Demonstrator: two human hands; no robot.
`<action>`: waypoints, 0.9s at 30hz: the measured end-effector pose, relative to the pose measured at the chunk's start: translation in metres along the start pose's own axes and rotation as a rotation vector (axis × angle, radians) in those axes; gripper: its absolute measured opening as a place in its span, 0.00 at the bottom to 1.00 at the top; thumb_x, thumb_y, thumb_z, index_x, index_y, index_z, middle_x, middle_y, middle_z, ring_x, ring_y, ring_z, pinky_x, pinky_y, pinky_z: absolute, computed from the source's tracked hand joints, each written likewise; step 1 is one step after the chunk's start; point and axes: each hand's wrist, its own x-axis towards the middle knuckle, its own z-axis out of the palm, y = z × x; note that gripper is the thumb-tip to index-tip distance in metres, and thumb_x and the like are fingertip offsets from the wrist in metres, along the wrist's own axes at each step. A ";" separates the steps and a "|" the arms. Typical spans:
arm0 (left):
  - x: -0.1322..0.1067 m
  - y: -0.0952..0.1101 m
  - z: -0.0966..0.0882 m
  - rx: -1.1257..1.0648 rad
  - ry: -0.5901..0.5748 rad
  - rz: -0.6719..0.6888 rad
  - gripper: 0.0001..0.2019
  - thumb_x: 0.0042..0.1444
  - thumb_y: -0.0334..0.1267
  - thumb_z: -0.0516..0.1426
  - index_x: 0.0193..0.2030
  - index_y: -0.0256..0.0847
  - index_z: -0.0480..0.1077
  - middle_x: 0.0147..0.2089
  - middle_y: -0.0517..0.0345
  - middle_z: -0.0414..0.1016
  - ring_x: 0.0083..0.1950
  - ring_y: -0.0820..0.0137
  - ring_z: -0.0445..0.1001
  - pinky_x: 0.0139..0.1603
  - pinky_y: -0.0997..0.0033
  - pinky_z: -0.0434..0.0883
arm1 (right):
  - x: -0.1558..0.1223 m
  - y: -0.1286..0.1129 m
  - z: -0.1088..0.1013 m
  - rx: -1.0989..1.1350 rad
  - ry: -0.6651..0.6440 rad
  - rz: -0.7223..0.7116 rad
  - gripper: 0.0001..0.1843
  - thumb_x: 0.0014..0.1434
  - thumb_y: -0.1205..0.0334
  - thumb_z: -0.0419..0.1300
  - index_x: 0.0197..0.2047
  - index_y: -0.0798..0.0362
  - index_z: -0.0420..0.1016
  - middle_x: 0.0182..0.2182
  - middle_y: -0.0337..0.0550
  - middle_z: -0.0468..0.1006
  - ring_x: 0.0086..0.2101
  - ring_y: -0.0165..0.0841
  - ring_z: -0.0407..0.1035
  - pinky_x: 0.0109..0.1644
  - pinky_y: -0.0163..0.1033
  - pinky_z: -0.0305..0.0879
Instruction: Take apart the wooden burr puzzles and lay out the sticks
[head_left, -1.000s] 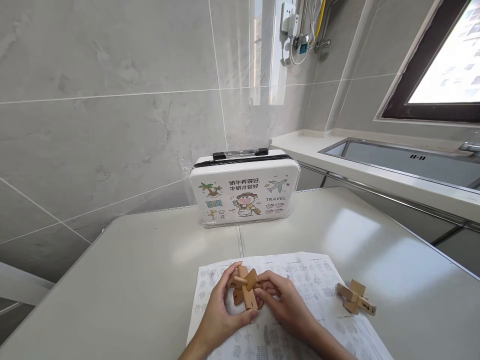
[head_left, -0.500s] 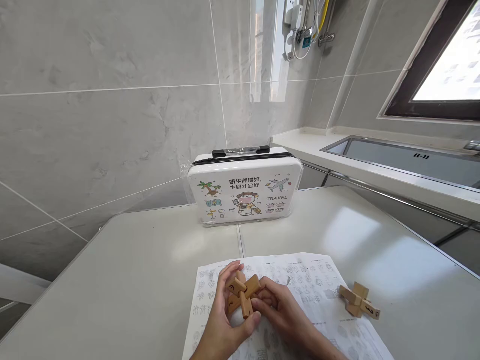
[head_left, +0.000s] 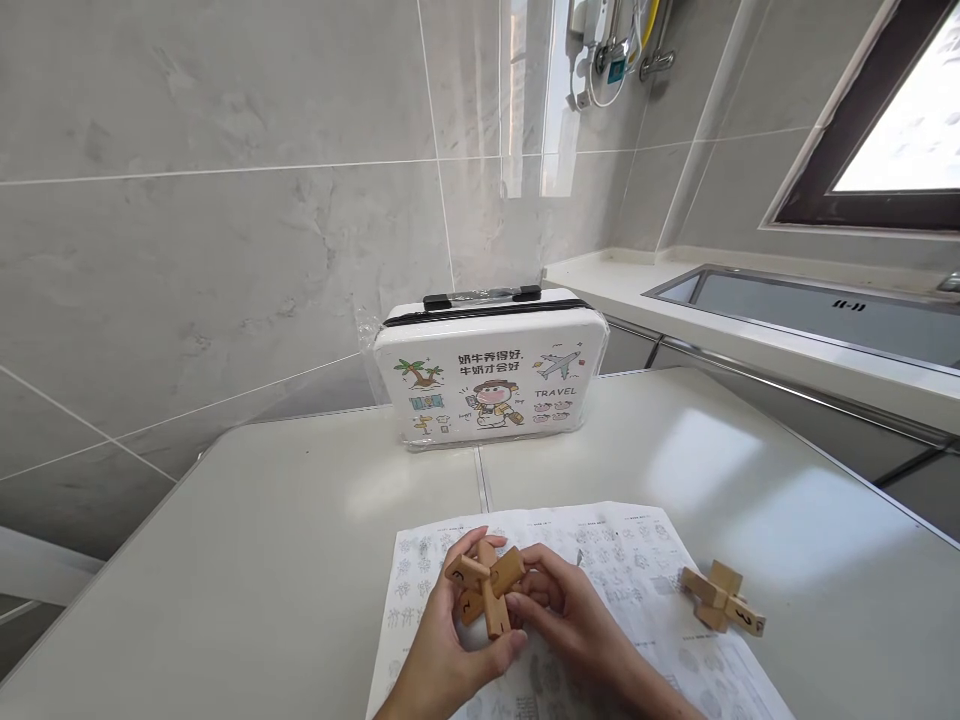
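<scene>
Over the printed sheet (head_left: 626,575), the left hand (head_left: 448,648) and right hand (head_left: 568,610) both grip the interlocked wooden blocks (head_left: 495,606), apparently adjusting their fit, and the next move seems to call for steady left-hand support.

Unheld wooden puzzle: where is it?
In the head view, the unheld wooden puzzle lies lower right, at the right edge of the printed sheet, right of the right hand.

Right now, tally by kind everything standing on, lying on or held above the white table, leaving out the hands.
Brown wooden interlocking-block crosses: 2
White rectangular carrying case with cartoon prints: 1
White printed paper sheet: 1
Total: 4
</scene>
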 end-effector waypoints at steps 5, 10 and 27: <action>0.002 0.002 0.002 -0.030 0.000 -0.026 0.46 0.51 0.52 0.72 0.73 0.55 0.56 0.74 0.45 0.61 0.72 0.47 0.64 0.71 0.49 0.67 | 0.000 0.002 0.000 0.001 -0.018 -0.009 0.18 0.66 0.44 0.66 0.47 0.49 0.70 0.34 0.42 0.82 0.34 0.37 0.79 0.41 0.41 0.74; 0.001 0.012 0.007 -0.070 0.069 -0.044 0.51 0.46 0.55 0.74 0.73 0.53 0.56 0.74 0.44 0.63 0.70 0.46 0.68 0.69 0.49 0.67 | -0.001 0.003 0.001 -0.013 -0.010 -0.016 0.18 0.66 0.45 0.66 0.48 0.49 0.70 0.37 0.45 0.83 0.37 0.38 0.80 0.43 0.43 0.75; 0.007 0.004 -0.001 -0.081 -0.035 0.006 0.52 0.34 0.50 0.79 0.67 0.49 0.65 0.73 0.41 0.63 0.74 0.42 0.61 0.72 0.46 0.63 | -0.001 0.004 0.010 -0.042 0.028 0.015 0.20 0.58 0.51 0.74 0.43 0.50 0.70 0.34 0.41 0.81 0.34 0.35 0.77 0.38 0.39 0.72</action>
